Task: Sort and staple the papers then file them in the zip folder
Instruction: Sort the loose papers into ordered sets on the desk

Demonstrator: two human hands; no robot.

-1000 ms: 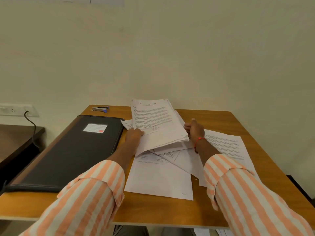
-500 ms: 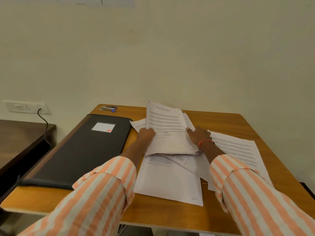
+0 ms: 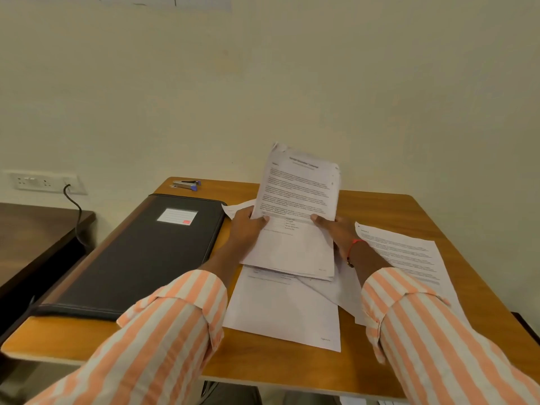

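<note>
Up off the desk, a stack of white printed paper sheets [image 3: 295, 200], raised over the middle of the tabletop and leaning back toward the wall, top left corner dog-eared. Gripped on both sides: left hand [image 3: 247, 229] curled round the stack's left edge, thumb pressing the front page; right hand [image 3: 336, 232] curled round the right edge, thumb on the front as well. Thin red thread bracelet [image 3: 355, 244] on the right wrist, orange-and-white striped sleeves [image 3: 163, 331] on both forearms.

Directly beneath the stack, more loose white sheets [image 3: 280, 311] lying fanned and overlapping on the orange-brown wooden table [image 3: 277, 363], the largest reaching toward the near edge. Off to the right, another printed page [image 3: 409, 258] flat on the wood, partly under the right forearm. Behind the left hand, a corner of one further sheet [image 3: 238, 208] peeking out.

Left of the papers, a flat black rectangular zip folder [image 3: 140, 258] with a white label [image 3: 177, 216] bearing a small red mark, lying along the table's left side, just beside the loose sheets. Beyond the folder, at the far left corner, a small grey-and-blue stapler [image 3: 187, 184], well apart from both hands.

Further out, a pale cream wall, a white socket plate [image 3: 43, 181] with a black cable [image 3: 76, 209] plugged in and hanging down, and a dark brown side table [image 3: 29, 229] at the left.
</note>
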